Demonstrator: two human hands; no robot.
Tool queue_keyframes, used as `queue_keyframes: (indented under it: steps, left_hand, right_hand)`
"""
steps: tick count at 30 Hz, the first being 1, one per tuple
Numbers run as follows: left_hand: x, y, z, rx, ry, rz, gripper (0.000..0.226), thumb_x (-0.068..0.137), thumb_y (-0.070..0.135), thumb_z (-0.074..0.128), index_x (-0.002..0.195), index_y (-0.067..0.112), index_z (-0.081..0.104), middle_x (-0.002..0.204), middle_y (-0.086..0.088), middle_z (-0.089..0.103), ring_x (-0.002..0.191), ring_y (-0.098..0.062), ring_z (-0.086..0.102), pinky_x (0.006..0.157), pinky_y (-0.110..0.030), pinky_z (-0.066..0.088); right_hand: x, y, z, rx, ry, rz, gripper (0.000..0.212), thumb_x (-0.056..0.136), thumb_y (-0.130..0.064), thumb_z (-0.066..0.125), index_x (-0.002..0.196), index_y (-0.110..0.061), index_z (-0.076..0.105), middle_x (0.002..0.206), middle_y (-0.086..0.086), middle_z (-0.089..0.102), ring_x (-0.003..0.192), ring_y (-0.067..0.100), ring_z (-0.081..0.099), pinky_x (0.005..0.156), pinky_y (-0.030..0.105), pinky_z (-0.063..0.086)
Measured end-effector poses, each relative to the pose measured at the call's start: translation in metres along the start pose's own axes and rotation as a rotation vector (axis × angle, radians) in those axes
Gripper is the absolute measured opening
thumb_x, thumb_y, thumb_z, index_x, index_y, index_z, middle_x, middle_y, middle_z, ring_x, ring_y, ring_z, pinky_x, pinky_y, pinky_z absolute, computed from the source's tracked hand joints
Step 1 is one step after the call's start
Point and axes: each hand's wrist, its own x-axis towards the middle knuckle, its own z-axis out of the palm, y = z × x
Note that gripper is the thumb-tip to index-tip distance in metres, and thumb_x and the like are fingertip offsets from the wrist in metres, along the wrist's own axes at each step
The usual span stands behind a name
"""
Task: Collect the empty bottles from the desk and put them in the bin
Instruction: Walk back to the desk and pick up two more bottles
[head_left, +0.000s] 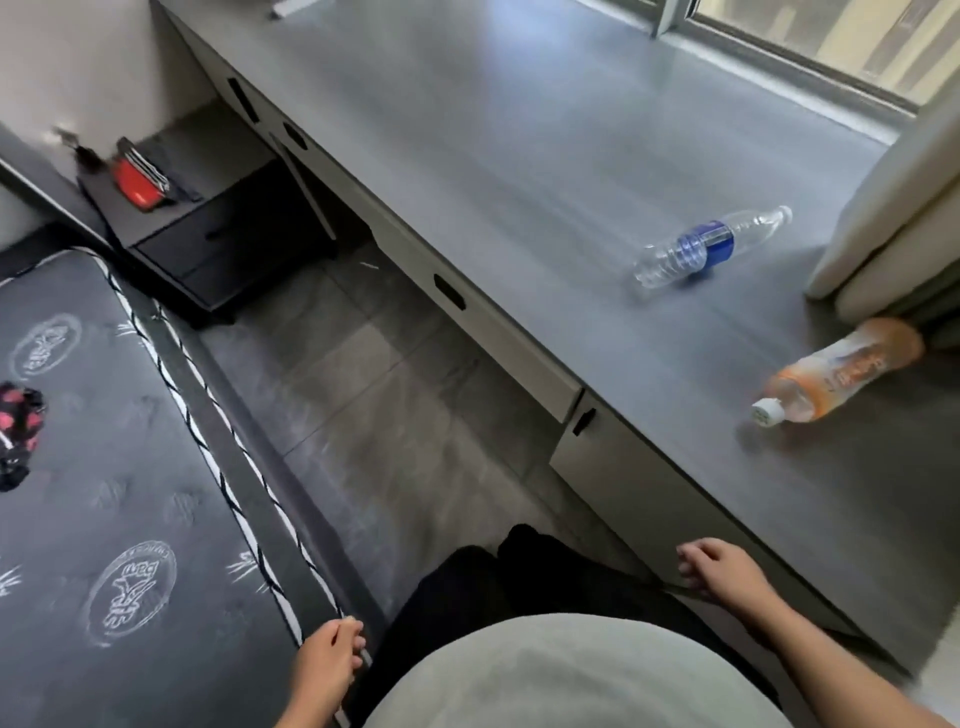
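Two bottles lie on their sides on the long grey desk (519, 156). A clear plastic bottle with a blue label (706, 247) rests toward the right middle. An orange-labelled bottle with a white cap (836, 376) lies nearer, by the curtain. My left hand (327, 660) hangs low beside the mattress edge, fingers loosely curled, holding nothing. Near the desk's front edge my right hand (722, 569) hovers with fingers apart and nothing in it, well short of both bottles. No bin is in view.
A dark mattress (104, 493) fills the left, with a red-and-black cloth item (18, 431) on it. A black bedside cabinet (208, 228) carries a red object (136, 179). A pale curtain (893, 223) hangs at the desk's right. Grey tiled floor (363, 415) runs between mattress and desk.
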Motion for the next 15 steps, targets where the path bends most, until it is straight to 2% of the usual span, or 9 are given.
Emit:
queue_keyframes:
  steps: [5,9,13,15]
  left_hand:
    - [0.027,0.036,-0.002,0.051,-0.016,0.026,0.027,0.091,0.008,0.05,0.068,0.003,0.065,0.06,-0.011,0.059,0.047,-0.02,0.044,0.047,-0.025,0.034]
    - [0.065,0.081,-0.005,0.093,-0.065,0.048,0.025,0.091,0.006,0.051,0.073,-0.004,0.065,0.059,-0.014,0.057,0.05,-0.02,0.045,0.051,-0.026,0.035]
    - [0.096,0.16,-0.001,0.242,-0.156,0.207,0.022,0.091,0.01,0.051,0.078,0.003,0.067,0.068,-0.013,0.062,0.053,-0.023,0.049,0.059,-0.031,0.04]
    - [0.105,0.207,0.007,0.302,-0.225,0.311,0.022,0.091,0.011,0.05,0.074,0.01,0.066,0.072,-0.012,0.065,0.055,-0.023,0.052,0.063,-0.033,0.041]
  right_hand:
    - [0.012,-0.05,0.007,-0.001,-0.015,-0.049,0.022,0.094,-0.01,0.047,0.079,-0.011,0.062,0.068,0.005,0.06,0.055,0.018,0.054,0.052,0.027,0.039]
    - [0.012,-0.063,0.009,0.01,0.02,-0.024,0.022,0.093,-0.012,0.049,0.076,-0.015,0.063,0.069,0.004,0.062,0.057,0.017,0.057,0.061,0.031,0.044]
    - [0.004,-0.073,0.009,0.1,0.086,0.04,0.023,0.093,-0.009,0.049,0.075,-0.013,0.062,0.068,0.005,0.062,0.057,0.019,0.056,0.059,0.03,0.043]
    - [-0.001,-0.078,0.01,0.125,0.121,0.059,0.022,0.094,-0.01,0.048,0.077,-0.013,0.063,0.071,0.005,0.063,0.059,0.02,0.058,0.056,0.028,0.042]
